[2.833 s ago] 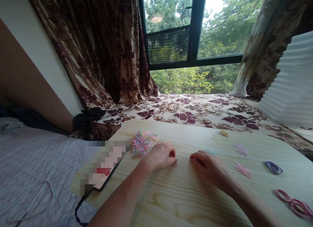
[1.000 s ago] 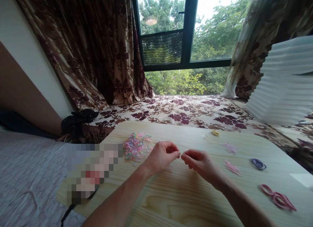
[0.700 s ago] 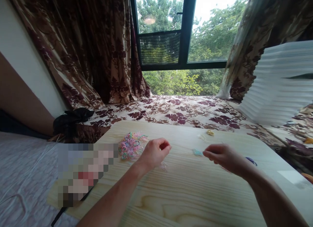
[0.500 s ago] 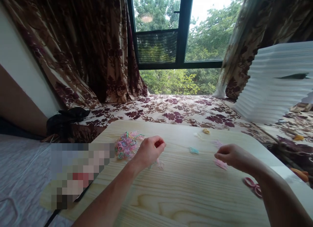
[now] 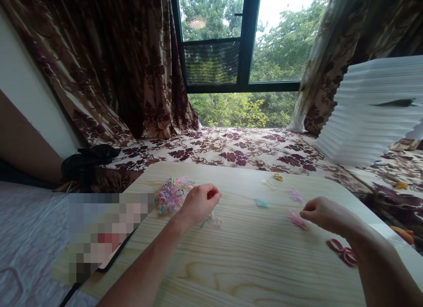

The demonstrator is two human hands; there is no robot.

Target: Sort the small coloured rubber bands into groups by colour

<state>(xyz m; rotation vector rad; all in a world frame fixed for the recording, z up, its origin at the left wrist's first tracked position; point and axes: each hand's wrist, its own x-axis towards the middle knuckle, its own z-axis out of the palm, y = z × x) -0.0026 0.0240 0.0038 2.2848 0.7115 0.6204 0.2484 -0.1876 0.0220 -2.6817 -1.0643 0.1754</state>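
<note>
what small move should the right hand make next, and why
Probably loosen the right hand slightly over the pink bands: it looks pinched, with its tip right by that bunch and farther from the lilac bands. Whether it holds a band is too small to tell, so a slight opening seems the safest move.

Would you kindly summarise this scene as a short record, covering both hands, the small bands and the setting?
Left hand: thumb and forefinger close together, just right of the multicoloured pile of elastic bands; whether it holds anything is unclear
Right hand: fingertips at the pink elastic bands; contact unclear
Other groups: turquoise bands, lilac bands, cream bands, yellow bands, dark pink hair ties
Surface: wood-grain tabletop
Background: window, floral curtains
</note>
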